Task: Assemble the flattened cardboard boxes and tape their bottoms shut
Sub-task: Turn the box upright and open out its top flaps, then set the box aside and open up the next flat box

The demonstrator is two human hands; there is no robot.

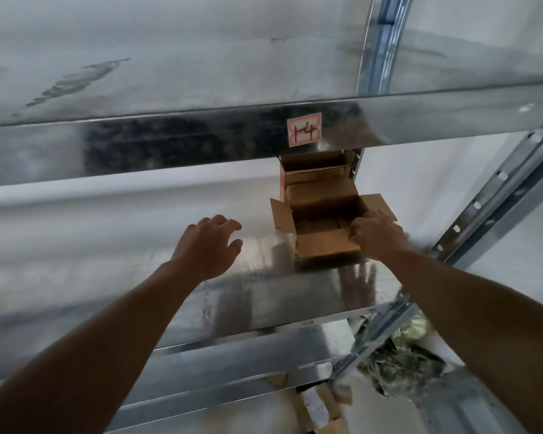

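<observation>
Shiny metal shelving fills the view, in front of a pale wall. On the front edge of the upper shelf (170, 142) there is a small pink-bordered label (304, 129) with "14" written on it by hand. Under it is the middle shelf (138, 277), and its surface reflects the arms faintly. An open cardboard box (326, 245) stands at the right end of this shelf, near the slanted metal post (489, 195) with holes. Its top flaps are spread outwards and the near flap hangs toward the person. More cardboard boxes (318, 186) stand directly behind it in a row, going back under the upper shelf, and they are also open on top. The right hand (376, 234) grips the near right corner of the front box, with the fingers curled over the edge where the near flap and the right flap meet. The left hand (206, 245) holds nothing; it hangs above the bare shelf, to the left of the box and apart from it, palm down, with the fingers spread and a little bent. Both forearms are bare and reach in from the bottom corners. Below the shelves, pieces of cardboard (323, 402) lie lower down, blurred, beside a dark greenish heap (402, 364) which I cannot identify
</observation>
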